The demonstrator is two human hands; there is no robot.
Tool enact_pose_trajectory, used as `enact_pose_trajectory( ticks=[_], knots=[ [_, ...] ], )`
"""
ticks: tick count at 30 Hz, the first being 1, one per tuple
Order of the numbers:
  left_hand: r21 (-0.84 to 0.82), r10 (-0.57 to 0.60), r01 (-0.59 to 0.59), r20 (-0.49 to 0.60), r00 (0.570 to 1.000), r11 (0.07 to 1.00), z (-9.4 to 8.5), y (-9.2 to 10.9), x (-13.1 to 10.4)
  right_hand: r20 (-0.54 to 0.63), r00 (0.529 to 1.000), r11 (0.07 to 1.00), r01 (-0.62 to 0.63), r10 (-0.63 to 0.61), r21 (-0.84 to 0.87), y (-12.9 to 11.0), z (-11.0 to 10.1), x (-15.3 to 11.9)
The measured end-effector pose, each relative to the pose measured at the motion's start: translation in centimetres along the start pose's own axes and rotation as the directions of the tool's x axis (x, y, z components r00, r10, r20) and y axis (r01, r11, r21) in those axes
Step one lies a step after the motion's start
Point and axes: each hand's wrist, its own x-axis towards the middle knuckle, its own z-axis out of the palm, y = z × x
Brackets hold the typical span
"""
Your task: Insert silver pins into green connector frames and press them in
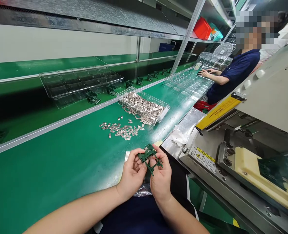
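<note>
A dark green plastic part (pixel 149 154) with thin frame-like arms is held between my two hands, above the table's near edge. My left hand (pixel 132 172) pinches its left side with thumb and fingers. On the right side, my right hand (pixel 161 174) grips the same part, its thumb against the frame. Beyond my hands, small silvery metal pieces (pixel 126 130) lie scattered on the green table (pixel 68 156). More of these pieces fill a clear plastic box (pixel 163 113) just behind them.
Similar green parts (pixel 92 97) stand in a row on the belt behind a metal rail. A clear tray (pixel 80 83) rests at the back left. Right of me is a machine (pixel 204 156) with a warning label. A person (pixel 241 70) sits farther along the table.
</note>
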Motion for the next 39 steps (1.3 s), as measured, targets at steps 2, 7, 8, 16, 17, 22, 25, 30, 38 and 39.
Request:
enact_pose_trajectory(
  ticks=[2, 7, 8, 16, 17, 22, 25, 30, 38, 39],
  knots=[
    [0.035, -0.001, 0.000, 0.013, 1.000, 0.999, 0.1, 0.2, 0.1, 0.049, 0.999, 1.000, 0.016, -0.017, 0.026, -0.3, -0.8, 0.2],
    [0.211, -0.093, 0.065, 0.125, 0.988, 0.975, 0.9, 0.8, 0.9, 0.354, 0.929, 0.980, 0.157, -0.106, -0.120, -3.9, -6.0, 1.7],
    [0.272, -0.131, 0.077, 0.189, 0.973, 0.959, 1.4, 1.0, 1.0, 0.429, 0.894, 0.950, 0.235, -0.129, -0.205, -5.0, -7.4, 1.9],
    [0.351, -0.255, -0.098, 0.820, 0.513, 0.931, 12.4, 2.0, 5.0, 0.178, 0.922, 0.804, 0.386, -0.343, -0.453, -13.1, -20.5, -1.7],
    [0.323, -0.209, -0.162, 0.848, 0.488, 0.932, 14.8, 1.7, 5.8, 0.000, 0.912, 0.811, 0.365, -0.410, -0.457, -13.6, -22.2, -2.3],
    [0.307, -0.020, -0.523, 0.875, 0.483, 0.795, 26.9, -1.3, 8.3, -0.685, 0.401, 0.792, 0.355, -0.609, -0.496, -15.5, -28.8, -3.1],
    [0.352, -0.102, -0.429, 0.857, 0.505, 0.832, 31.0, -2.6, 8.1, -0.664, 0.401, 0.776, 0.321, -0.631, -0.543, -16.5, -30.6, -1.9],
    [0.267, -0.111, -0.154, 0.762, 0.638, 0.951, 27.3, -1.1, 8.5, -0.374, 0.704, 0.677, 0.204, -0.604, -0.707, -17.7, -32.0, 1.6],
    [0.614, -0.431, -0.025, 0.581, 0.691, 0.789, 9.9, 0.2, 10.1, -0.051, 0.981, 0.706, 0.097, -0.185, -0.701, -18.3, -30.8, 5.0],
    [0.636, -0.460, -0.009, 0.568, 0.682, 0.772, 8.9, -0.4, 10.0, -0.053, 0.984, 0.721, 0.085, -0.167, -0.688, -18.3, -30.3, 4.9]
  ],
)
